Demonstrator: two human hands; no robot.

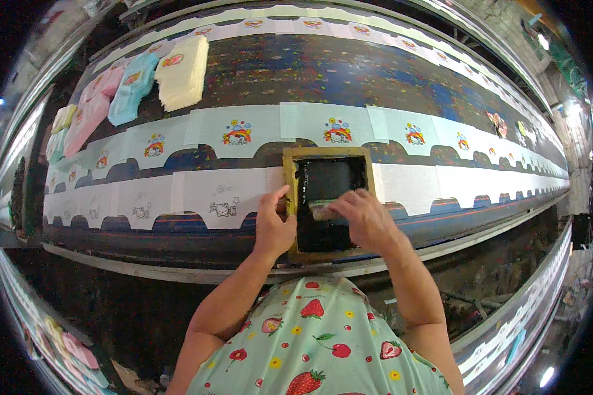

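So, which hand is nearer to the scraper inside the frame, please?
Right. The right hand holds the scraper; the left hand is at the left edge of the frame.

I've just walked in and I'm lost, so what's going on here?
A person is working at a rectangular yellowish wooden frame with a dark, glossy inside. The left hand rests against its left edge; the right hand grips a small pale squeegee-like block within it. The frame sits over a row of flat white fabric-like pieces: those to its left bear dark outline drawings, while those to its right look plain. Beyond them, pale green pieces carry colourful prints.
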